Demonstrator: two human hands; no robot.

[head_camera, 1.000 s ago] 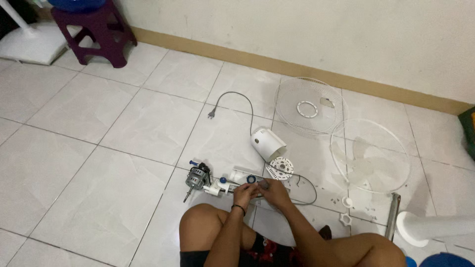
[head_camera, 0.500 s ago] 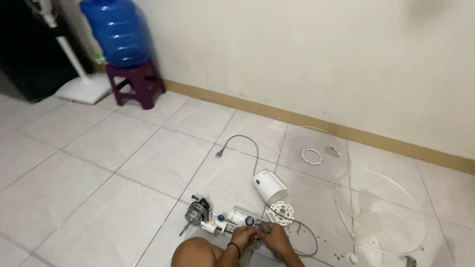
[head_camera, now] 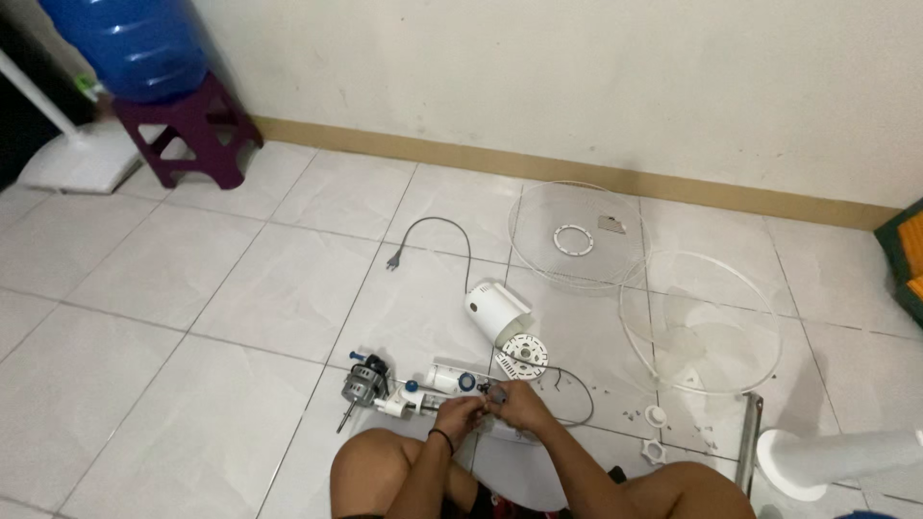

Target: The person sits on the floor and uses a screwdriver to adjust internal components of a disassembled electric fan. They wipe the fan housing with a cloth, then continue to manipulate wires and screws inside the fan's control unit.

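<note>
A stand fan is seen well taken apart on the tiled floor (head_camera: pixel 192 317), and the white control housing (head_camera: pixel 460 377) serves here as the landmark. Both hands are brought together at its near end: the left hand (head_camera: pixel 460 415) and the right hand (head_camera: pixel 519 407) are curled around a small dark part (head_camera: pixel 498 392) that touches the housing, though it cannot be told how firmly the fingers are closed on it or whether it is pinched between them. Left of the housing, and joined to it by a short white neck, the bare motor (head_camera: pixel 363 383) lies with its shaft pointing toward the person. Just behind the housing stands the white motor cover (head_camera: pixel 495 312), and beside that a round perforated plate (head_camera: pixel 525 356) lies flat. Farther behind, near the wall, one wire guard (head_camera: pixel 577 235) is laid down; to the right of it the other guard with the clear blade (head_camera: pixel 700 322) rests on the floor. The power cord (head_camera: pixel 437 235) is unplugged and trails away behind the housing. Right of the housing, loose screws (head_camera: pixel 630 415) and two white nuts (head_camera: pixel 654 432) are scattered, and the stand pole (head_camera: pixel 836 459) lies beyond them. Judged from this, the stripping down is done as far as guards, blade and cover are concerned; work at the housing and its wiring is in hand.
</note>
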